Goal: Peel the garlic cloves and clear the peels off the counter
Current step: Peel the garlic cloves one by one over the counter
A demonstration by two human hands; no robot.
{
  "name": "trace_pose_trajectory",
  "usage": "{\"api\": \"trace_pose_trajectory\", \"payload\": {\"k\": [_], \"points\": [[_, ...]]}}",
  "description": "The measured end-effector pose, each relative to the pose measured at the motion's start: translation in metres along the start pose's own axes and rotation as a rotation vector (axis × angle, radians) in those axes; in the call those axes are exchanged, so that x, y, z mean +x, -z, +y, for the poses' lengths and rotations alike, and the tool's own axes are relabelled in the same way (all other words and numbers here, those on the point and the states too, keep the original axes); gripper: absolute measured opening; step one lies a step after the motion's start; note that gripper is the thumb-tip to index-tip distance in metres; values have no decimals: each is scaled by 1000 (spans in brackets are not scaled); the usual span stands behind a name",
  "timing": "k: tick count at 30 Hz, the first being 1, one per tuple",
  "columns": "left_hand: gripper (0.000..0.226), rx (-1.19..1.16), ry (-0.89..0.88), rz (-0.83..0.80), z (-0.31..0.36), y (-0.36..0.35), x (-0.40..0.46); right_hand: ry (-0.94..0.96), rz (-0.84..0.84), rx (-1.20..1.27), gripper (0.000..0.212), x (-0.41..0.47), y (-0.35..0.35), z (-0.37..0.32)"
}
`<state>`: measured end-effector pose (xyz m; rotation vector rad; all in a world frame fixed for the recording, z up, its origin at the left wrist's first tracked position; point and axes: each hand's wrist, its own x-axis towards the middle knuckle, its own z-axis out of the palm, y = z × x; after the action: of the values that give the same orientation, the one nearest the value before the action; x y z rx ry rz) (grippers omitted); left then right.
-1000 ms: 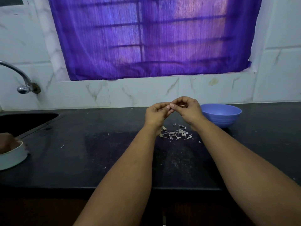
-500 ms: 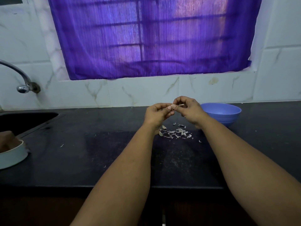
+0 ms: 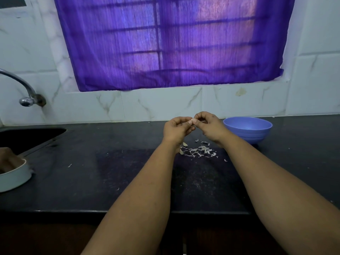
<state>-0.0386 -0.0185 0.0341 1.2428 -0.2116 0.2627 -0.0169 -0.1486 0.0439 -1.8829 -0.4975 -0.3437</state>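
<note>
Head view: peels (image 3: pixel 197 150) litter counter (image 3: pixel 92 177) beside blue bowl (image 3: pixel 247 128), sink (image 3: pixel 27 137) apparently leftward.

Home kitchen: sink (image 3: pixel 27 137), tap (image 3: pixel 22 85), tiled wall (image 3: pixel 165 105).

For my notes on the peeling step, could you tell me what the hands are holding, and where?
Both the left hand and the right hand pinch a small garlic clove between their fingertips; which end each grips cannot be told.
</note>
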Motion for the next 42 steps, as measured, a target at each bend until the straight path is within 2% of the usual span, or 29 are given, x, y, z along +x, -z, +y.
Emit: {"api": "trace_pose_trajectory", "payload": {"k": [7, 14, 30, 42], "points": [[8, 117, -84, 5, -2, 0, 1, -55, 67, 141, 4, 0, 2, -3], [5, 206, -127, 3, -4, 1, 2, -30, 186, -64, 7, -1, 4, -6], [11, 482, -253, 30, -9, 3, 5, -88, 158, -84, 13, 0, 5, -4], [8, 209, -188, 9, -8, 0, 5, -138, 74, 84, 19, -1, 1, -9]]}}
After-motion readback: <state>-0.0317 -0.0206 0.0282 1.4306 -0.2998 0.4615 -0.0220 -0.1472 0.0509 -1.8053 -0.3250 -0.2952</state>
